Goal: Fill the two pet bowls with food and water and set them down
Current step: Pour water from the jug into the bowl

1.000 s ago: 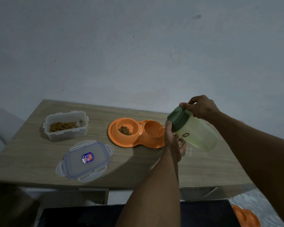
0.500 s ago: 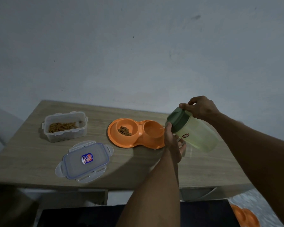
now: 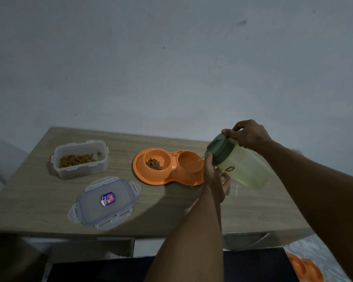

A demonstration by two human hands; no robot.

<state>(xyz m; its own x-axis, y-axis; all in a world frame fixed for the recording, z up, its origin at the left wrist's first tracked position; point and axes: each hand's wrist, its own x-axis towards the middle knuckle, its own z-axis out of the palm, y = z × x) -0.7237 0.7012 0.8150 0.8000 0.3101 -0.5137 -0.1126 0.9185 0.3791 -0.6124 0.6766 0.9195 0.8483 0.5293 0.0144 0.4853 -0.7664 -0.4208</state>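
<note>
Kibble (image 3: 154, 164) in frame-left well (image 3: 161, 154); left hand (image 3: 214, 178), right hand (image 3: 251, 134) grip tilted jug (image 3: 244, 169), water (image 3: 200, 159) trickling into frame-right well (image 3: 189, 163); set-down pending.

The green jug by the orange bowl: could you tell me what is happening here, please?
A person tilts the green jug with both hands, right hand at its dark lid, left hand beneath, and a thin stream of water runs into the orange double bowl's right well. The left well already holds kibble.
</note>
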